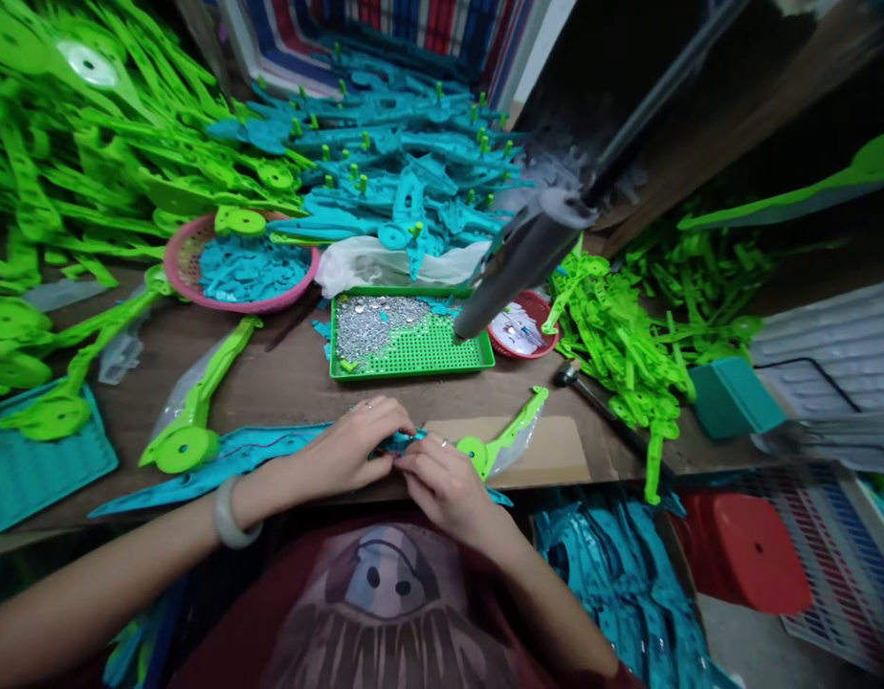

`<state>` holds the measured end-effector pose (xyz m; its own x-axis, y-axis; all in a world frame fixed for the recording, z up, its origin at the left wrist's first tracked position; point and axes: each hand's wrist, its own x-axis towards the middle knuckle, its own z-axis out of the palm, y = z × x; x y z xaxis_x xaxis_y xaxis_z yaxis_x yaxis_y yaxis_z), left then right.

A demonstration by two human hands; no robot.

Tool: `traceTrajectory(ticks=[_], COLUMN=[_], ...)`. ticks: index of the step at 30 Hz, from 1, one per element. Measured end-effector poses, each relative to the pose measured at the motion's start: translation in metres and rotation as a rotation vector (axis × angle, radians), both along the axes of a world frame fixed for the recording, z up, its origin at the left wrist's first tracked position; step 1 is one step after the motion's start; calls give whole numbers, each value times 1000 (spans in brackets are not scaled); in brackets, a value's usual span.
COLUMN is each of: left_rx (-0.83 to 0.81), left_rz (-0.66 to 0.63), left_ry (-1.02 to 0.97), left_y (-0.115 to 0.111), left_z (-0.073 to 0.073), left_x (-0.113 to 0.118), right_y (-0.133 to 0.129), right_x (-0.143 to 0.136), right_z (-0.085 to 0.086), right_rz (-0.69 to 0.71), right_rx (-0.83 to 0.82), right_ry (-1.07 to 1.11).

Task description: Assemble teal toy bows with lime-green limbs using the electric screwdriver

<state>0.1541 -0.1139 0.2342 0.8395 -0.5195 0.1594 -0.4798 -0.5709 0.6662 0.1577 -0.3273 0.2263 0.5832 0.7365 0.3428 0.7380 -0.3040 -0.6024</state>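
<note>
A long blue plastic part (pixel 255 448) lies along the table's front edge, its tapered end to the left. Over its middle, my left hand (pixel 363 442) is closed, thumb and fingers pinching at the part. My right hand (pixel 446 478) meets it from the right, fingertips bent and pressed together on the same spot. Anything small between the fingertips is too hidden to make out. To the left rests a lime-green plastic arm (pixel 187 448) with a round disc and a translucent piece. A similar green arm (pixel 477 455) is just right of my right hand, on a cardboard sheet (pixel 557 450).
Ahead stands a green tray (pixel 413 373) of small metal screws, below a grey vertical tool (pixel 518 258). A pink basket (pixel 180 263) holds blue pieces; a red basket (pixel 549 340) holds pale bits. A hammer (pixel 592 392) lies right. Green and blue parts are heaped around.
</note>
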Motion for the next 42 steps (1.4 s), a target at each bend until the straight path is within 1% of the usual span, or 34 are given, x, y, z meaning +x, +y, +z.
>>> traceTrajectory(ticks=[2,5,7,8,11,13,15,18,21,23,25,28,31,33,35,38,40,42], left_rx=[58,137,135,118,41,6,-2,23,53,56,71,127,148,142,133,143,192,276], left_rz=[44,110,132,135,80,17,-29,-52,-50,-33,-25,-31,-46,-54,-38,-16,-46,-87], left_ry=[-36,-29,8,21,21,-27,-111,-220,-277,-303,-317,-313,-318,-340,-364,-453,-509,-516], left_y=[-5,-11,-11,-8,6,18,26,30,29,27,26,25,24,25,27,33,37,39], left_z=[-1,0,3,4,6,5,2,-3,-7,-8,-8,-7,-5,-3,-2,-1,-1,-1], left_x=[-2,-4,-6,-7,-11,-15,-18,-21,-21,-19,-17,-14,-10,-9,-8,-9,-11,-12], right_y=[3,9,12,13,12,8,5,2,4,7,10,14,15,14,12,5,-1,-4], right_x=[-1,-5,-7,-7,-6,-4,-2,-2,-3,-4,-5,-7,-9,-10,-9,-5,-2,1], right_z=[0,0,-1,-1,-3,-4,-4,-2,-2,-3,-4,-4,0,3,6,7,6,5], right_rz=[-31,-127,-168,-176,-160,-138,-119,-99,-153,-217,-252,-254,-263,-243,-183,-80,-33,13], right_rx=[-15,-123,-191,-200,-135,-88,-76,-88,-103,-133,-197,-319,-395,-436,-454,-419,-376,-334], right_ry=[-21,-94,-138,-151,-154,-132,-111,-99,-108,-124,-173,-289,-357,-376,-389,-412,-420,-411])
